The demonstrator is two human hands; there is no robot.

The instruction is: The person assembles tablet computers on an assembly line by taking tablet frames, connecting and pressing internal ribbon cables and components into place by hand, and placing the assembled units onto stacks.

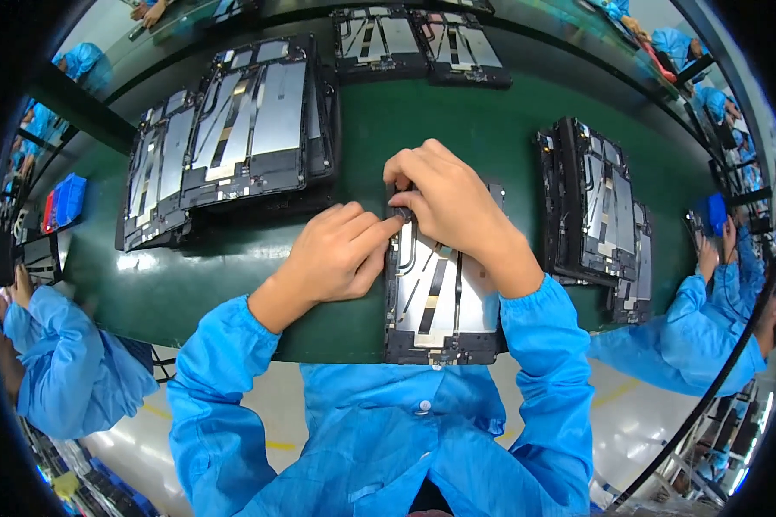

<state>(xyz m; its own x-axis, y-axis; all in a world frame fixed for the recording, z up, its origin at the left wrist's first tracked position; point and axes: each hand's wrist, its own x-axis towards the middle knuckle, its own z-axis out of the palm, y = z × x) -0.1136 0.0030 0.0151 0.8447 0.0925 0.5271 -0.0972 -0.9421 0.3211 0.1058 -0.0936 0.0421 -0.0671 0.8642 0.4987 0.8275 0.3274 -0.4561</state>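
In front of me at the table's near edge lies an opened tablet device [431, 293], its silver battery plates, dark strips and black frame facing up. At its far left corner my right hand [448, 202] is closed, thumb and fingers pinched together over a small dark part. My left hand [336, 254] is curled, with its index fingertip and thumb pressed at that same corner from the left. What either hand grips there is too small and too covered to name. The far edge of the device is partly hidden beneath my right hand.
Stacks of similar opened devices stand on the green table [345, 323]: a large stack [259, 112] at left, another stack [608, 207] at right, more devices [379, 39] at the far side. A blue bin [71, 200] sits at far left. Co-workers in blue [82, 362] flank me.
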